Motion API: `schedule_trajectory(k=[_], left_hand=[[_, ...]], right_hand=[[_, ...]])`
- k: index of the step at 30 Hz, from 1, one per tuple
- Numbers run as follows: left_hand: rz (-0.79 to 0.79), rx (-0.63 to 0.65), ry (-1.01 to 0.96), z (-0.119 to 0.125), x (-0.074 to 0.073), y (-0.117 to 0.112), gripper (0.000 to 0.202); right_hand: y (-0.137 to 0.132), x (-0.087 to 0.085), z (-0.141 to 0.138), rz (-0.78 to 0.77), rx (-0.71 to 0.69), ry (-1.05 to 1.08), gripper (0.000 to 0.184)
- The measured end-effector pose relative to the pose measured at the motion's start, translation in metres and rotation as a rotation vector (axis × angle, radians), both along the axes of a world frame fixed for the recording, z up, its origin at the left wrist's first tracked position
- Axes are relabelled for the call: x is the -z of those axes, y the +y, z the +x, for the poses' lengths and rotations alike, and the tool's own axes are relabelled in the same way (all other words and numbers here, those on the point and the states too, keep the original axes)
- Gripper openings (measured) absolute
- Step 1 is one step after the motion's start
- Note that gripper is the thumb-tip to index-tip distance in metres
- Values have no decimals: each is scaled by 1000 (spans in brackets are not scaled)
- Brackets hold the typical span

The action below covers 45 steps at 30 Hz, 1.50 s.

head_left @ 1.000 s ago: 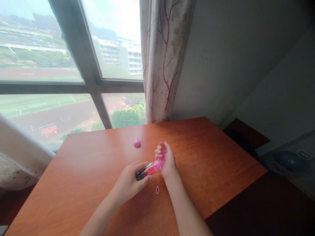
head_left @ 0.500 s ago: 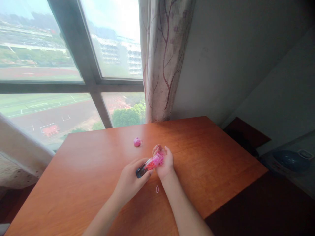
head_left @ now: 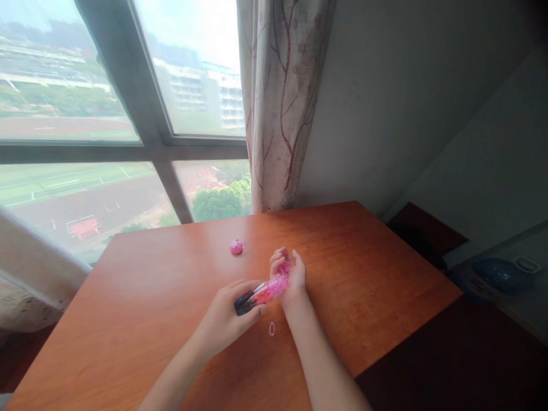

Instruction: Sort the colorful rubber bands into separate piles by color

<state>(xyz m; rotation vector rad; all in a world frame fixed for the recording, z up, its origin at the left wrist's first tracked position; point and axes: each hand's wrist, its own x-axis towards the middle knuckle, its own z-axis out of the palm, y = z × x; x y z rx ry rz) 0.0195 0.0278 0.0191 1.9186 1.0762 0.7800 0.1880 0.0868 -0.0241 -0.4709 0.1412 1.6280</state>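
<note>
My left hand [head_left: 220, 317] is wrapped around a small clear container [head_left: 260, 292] of rubber bands, dark at the near end, then red and pink. The container lies tilted, with its pink end at my right palm. My right hand [head_left: 296, 279] is cupped palm up with curled fingers, holding a clump of pink rubber bands [head_left: 284, 267]. A single pale pink rubber band [head_left: 272, 329] lies on the table below the hands. Farther back stands a round pink lid [head_left: 236, 247] with a thin loop at its side.
The brown wooden table [head_left: 149, 297] runs up to a window [head_left: 149, 142] and a patterned curtain [head_left: 278, 114]. Its right edge borders a dark area. A blue water jug [head_left: 496, 277] is at the far right, beyond the table.
My right hand has shifted slightly right, and more pink bands show against its curled fingers. The container in my left hand has moved slightly. The view has shifted a little.
</note>
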Motion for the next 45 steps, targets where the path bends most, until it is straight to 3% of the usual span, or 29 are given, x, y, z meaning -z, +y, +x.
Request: schedule_trajectory(k=[7,25,32,40,45], left_hand=[[-69,44,-12,-2,2,-1,34],[0,-99,25,9,2,-5,27],[-7,-182,1,14,10,-5,25],[-25,-241,-95,15,17,-5,31],[-14,-247,-123,14,19,-4,32]], right_hand=[[0,-4,-6,37,48,-93,18],[-14,-20,-29,174,150,-429,25],[-18,-18,-34,189,140,-417,17],[-23,-22,-34,282,115,-415,37],[-24,-23,-35,370,89,-349,35]])
